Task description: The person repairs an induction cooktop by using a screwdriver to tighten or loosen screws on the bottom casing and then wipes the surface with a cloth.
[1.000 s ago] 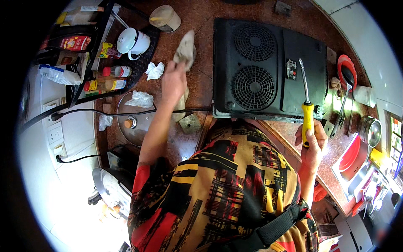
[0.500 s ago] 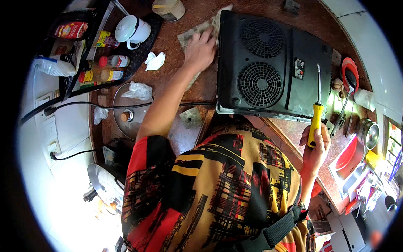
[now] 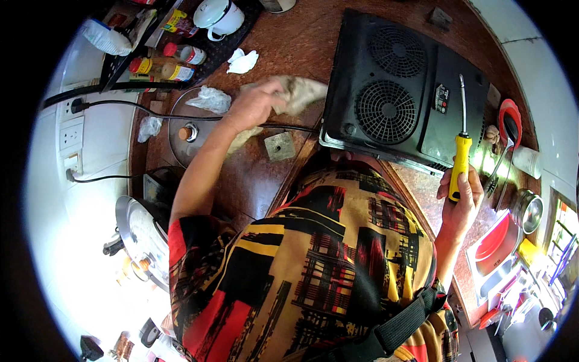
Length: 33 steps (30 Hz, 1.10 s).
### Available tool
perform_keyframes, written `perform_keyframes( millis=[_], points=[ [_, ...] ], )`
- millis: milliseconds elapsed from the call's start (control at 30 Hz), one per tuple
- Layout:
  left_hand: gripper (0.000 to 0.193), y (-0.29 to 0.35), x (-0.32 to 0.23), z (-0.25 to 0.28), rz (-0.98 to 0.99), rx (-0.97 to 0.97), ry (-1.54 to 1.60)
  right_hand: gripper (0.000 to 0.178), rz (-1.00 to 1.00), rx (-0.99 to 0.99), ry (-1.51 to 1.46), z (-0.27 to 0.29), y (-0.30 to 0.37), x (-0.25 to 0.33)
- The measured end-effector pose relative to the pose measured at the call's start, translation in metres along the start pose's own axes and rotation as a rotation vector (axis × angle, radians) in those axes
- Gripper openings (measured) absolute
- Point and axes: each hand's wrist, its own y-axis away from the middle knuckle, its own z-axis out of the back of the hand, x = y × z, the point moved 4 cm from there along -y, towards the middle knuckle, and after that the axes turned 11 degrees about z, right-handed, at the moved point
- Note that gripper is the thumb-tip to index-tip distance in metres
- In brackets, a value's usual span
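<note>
Screwdriver (image 3: 460, 169) clamped in the right hand (image 3: 461, 202), near the counter's (image 3: 247, 181) front edge: smooth yellow handle, thin steel shaft, likely to scratch plastic if swung carelessly. Beneath the left hand (image 3: 256, 107), limp, stained cloth (image 3: 301, 93); too blurred to tell whether gripped or pressed. Could snag on the slim black cord (image 3: 289, 127) if dragged forward. Beyond, toward the counter's back edge, boxy black appliance (image 3: 416, 90) with round, gridded vents (image 3: 387, 110).

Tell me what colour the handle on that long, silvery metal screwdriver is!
The handle is yellow with a black end, clearest in the head view.
</note>
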Motion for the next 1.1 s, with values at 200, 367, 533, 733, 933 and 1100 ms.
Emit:
perform_keyframes(
  millis=[200,367,533,733,933,1100],
  points=[
    [0.039,0.064,-0.01,0.065,0.189,-0.796,0.28,0.033,-0.003,0.033,0.001,0.007,0.002,0.002],
    [0.032,0.155,-0.026,0.072,0.35,-1.052,0.308,0.035,-0.006,0.115,-0.019,0.012,-0.002,-0.005],
    [0.037,0.22,-0.046,0.022,0.669,-0.936,0.307,0.034,0.004,0.197,-0.075,0.004,-0.012,-0.008],
    [0.035,0.22,-0.006,-0.089,0.838,-0.674,0.08,0.033,0.047,0.242,-0.081,-0.006,-0.004,-0.008],
    [0.053,0.155,-0.065,-0.068,0.566,-0.715,-0.201,0.032,0.099,0.197,-0.049,-0.001,0.022,-0.005],
    [0.078,0.084,-0.069,-0.073,0.553,-0.467,-0.173,0.031,0.131,0.179,-0.037,-0.003,0.058,-0.003]
  ],
)
